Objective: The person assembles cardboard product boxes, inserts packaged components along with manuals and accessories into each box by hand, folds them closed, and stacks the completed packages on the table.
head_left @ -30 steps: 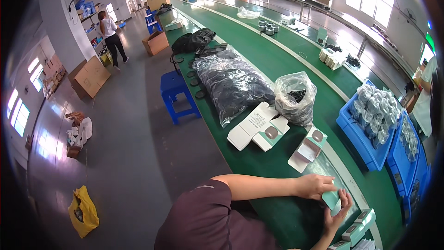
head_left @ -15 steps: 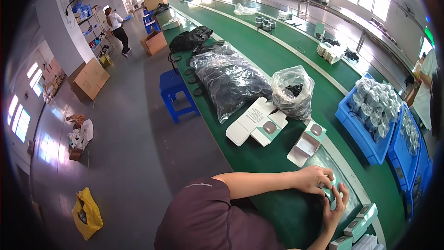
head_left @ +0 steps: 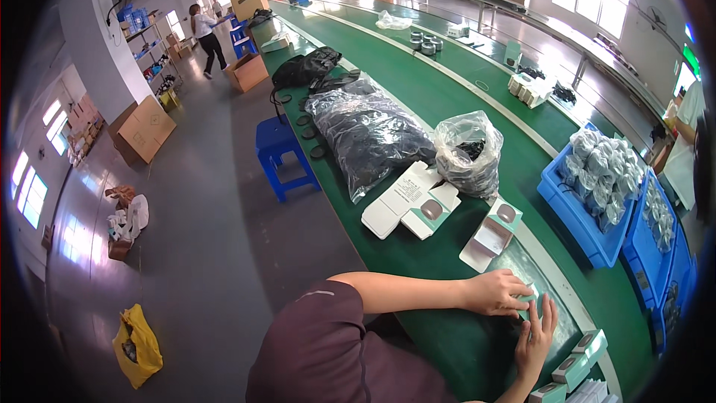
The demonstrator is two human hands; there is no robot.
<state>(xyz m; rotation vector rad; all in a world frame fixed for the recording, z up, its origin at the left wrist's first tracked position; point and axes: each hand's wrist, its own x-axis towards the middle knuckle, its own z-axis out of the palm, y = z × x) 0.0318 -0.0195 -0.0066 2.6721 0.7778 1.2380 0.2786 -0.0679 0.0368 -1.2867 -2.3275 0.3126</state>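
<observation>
Steadying a small green box (head_left: 531, 298) between them over the table (head_left: 462, 343), the left hand (head_left: 498, 293) grips with curled fingers, the right hand (head_left: 535, 337) braces with straighter, parted ones; light pressure would probably prevent creasing.

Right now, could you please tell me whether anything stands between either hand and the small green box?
Nothing visible does: the left hand and the right hand are both right at the small green box, largely covering it.
</observation>
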